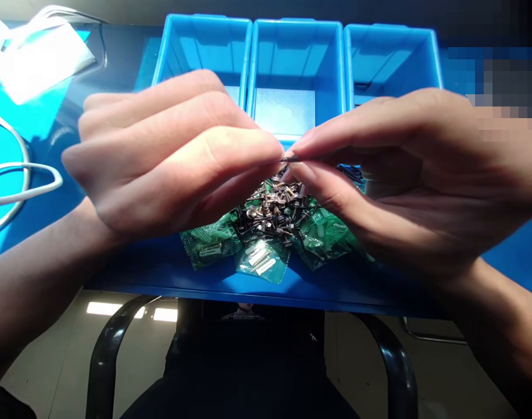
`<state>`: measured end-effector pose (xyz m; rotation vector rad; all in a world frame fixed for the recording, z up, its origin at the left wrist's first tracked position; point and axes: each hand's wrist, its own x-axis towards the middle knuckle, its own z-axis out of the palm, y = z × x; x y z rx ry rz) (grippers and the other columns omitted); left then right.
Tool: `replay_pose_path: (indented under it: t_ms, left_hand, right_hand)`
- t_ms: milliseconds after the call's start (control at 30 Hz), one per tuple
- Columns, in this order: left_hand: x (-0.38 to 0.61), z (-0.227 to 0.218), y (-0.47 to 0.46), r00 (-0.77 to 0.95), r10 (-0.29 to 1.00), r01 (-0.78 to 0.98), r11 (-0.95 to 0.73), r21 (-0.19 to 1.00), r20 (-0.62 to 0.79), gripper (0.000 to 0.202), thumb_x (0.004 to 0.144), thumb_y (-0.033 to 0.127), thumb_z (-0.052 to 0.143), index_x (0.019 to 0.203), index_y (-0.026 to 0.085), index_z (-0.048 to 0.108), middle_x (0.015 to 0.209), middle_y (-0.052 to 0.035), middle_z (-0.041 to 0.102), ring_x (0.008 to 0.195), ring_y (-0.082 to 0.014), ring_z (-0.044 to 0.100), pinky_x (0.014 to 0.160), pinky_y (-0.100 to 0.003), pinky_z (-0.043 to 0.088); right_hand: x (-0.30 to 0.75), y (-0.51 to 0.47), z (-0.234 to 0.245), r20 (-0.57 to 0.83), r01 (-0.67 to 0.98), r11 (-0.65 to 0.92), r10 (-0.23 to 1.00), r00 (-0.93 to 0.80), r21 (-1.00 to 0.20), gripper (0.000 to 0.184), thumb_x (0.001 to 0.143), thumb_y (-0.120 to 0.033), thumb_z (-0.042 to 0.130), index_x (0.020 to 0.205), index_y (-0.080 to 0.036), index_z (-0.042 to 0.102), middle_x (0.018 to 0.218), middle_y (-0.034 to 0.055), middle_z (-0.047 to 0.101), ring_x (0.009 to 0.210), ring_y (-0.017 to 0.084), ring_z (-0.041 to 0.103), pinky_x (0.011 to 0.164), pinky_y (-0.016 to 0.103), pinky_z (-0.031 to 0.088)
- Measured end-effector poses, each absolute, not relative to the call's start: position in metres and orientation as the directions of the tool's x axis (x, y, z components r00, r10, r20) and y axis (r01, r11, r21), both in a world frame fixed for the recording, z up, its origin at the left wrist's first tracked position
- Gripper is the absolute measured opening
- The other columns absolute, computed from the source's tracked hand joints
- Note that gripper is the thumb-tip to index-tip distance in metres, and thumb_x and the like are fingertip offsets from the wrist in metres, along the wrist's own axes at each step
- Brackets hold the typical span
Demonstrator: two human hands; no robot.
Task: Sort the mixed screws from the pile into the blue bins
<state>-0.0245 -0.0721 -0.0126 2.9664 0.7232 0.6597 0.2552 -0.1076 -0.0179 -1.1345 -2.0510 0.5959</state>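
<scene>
My left hand [170,151] and my right hand [400,169] meet fingertip to fingertip above the blue table. Both pinch one small thin dark part [291,157] between thumb and forefinger. Directly below the fingertips lies a pile of small metal parts [272,212], screws and dark springs mixed. The pile rests on several green plastic bags [263,262] near the table's front edge.
Three blue bins [248,64] stand side by side at the back, behind my hands. White cables [17,174] and a white cloth-like item [34,58] lie at the left. The blue table edge [248,291] runs in front, with a black chair frame [109,343] below.
</scene>
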Motion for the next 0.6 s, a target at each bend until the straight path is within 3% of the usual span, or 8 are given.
replay_pose_path:
  t_ms: [100,167,200,267,367,433,533,600]
  left_hand:
    - [-0.021,-0.024,-0.064,0.803,0.389,0.403,-0.912,0.069,0.451,0.064,0.105,0.041,0.063,0.165,0.039,0.045,0.140,-0.0033,0.076,0.123,-0.0263,0.075,0.101,-0.052,0.066]
    - [-0.017,-0.037,-0.055,0.671,0.218,0.348,-0.937,-0.042,0.709,0.053,0.105,0.047,0.061,0.157,0.045,0.054,0.114,0.0020,0.083,0.096,-0.0201,0.079,0.079,-0.042,0.066]
    - [-0.016,-0.044,-0.052,0.636,0.214,0.360,-0.932,-0.040,0.741,0.051,0.104,0.051,0.061,0.154,0.047,0.057,0.111,0.0037,0.083,0.094,-0.0192,0.078,0.079,-0.042,0.066]
    - [-0.011,-0.055,-0.051,0.636,0.332,0.369,-0.924,0.104,0.696,0.063,0.101,0.068,0.058,0.160,0.049,0.049,0.133,0.0046,0.079,0.127,-0.0275,0.074,0.107,-0.055,0.065]
    - [-0.001,-0.062,-0.060,0.630,0.482,0.388,-0.875,0.291,0.609,0.093,0.088,0.093,0.054,0.168,0.050,0.034,0.163,0.0058,0.060,0.171,-0.0400,0.031,0.136,-0.074,0.038]
    - [0.006,-0.064,-0.066,0.620,0.495,0.382,-0.868,0.316,0.609,0.100,0.082,0.098,0.055,0.168,0.050,0.034,0.166,0.0055,0.057,0.175,-0.0414,0.019,0.136,-0.077,0.036]
    - [0.007,-0.065,-0.067,0.618,0.491,0.378,-0.871,0.315,0.614,0.099,0.081,0.097,0.058,0.166,0.052,0.037,0.164,0.0048,0.059,0.174,-0.0425,0.021,0.133,-0.078,0.039]
    - [0.002,-0.065,-0.062,0.615,0.484,0.378,-0.874,0.307,0.622,0.095,0.083,0.094,0.059,0.166,0.052,0.038,0.160,0.0035,0.062,0.170,-0.0435,0.030,0.130,-0.078,0.042]
  right_hand:
    - [0.255,-0.107,-0.016,0.343,0.509,0.504,0.859,-0.380,-0.697,0.026,0.105,-0.039,0.059,0.110,-0.030,0.083,0.110,0.0006,0.084,0.088,0.018,0.080,0.086,0.034,0.072]
    - [0.254,-0.108,-0.015,0.344,0.461,0.504,0.854,-0.390,-0.730,0.027,0.107,-0.039,0.057,0.109,-0.029,0.082,0.111,0.0007,0.084,0.092,0.017,0.080,0.094,0.034,0.071]
    - [0.253,-0.108,-0.015,0.344,0.446,0.501,0.855,-0.389,-0.742,0.026,0.107,-0.038,0.057,0.109,-0.029,0.082,0.112,0.0003,0.084,0.092,0.016,0.080,0.095,0.034,0.071]
    - [0.251,-0.109,-0.015,0.345,0.438,0.478,0.871,-0.350,-0.761,0.019,0.104,-0.037,0.065,0.109,-0.028,0.081,0.107,-0.0007,0.084,0.089,0.015,0.080,0.089,0.032,0.071]
    - [0.251,-0.107,-0.015,0.331,0.460,0.435,0.897,-0.292,-0.774,0.020,0.100,-0.040,0.073,0.111,-0.026,0.083,0.102,0.0007,0.085,0.080,0.016,0.081,0.072,0.029,0.070]
    - [0.253,-0.103,-0.014,0.330,0.460,0.464,0.879,-0.343,-0.757,0.019,0.099,-0.039,0.075,0.108,-0.025,0.083,0.105,0.0016,0.085,0.078,0.016,0.080,0.069,0.029,0.069]
    - [0.256,-0.099,-0.012,0.359,0.371,0.587,0.772,-0.524,-0.720,0.011,0.088,-0.026,0.084,0.099,-0.023,0.081,0.106,0.0004,0.084,0.090,0.014,0.080,0.075,0.026,0.069]
    - [0.255,-0.101,-0.014,0.461,0.361,0.551,0.832,-0.310,-0.752,0.012,0.093,-0.021,0.082,0.105,-0.019,0.077,0.108,0.0015,0.082,0.098,0.013,0.079,0.081,0.025,0.070]
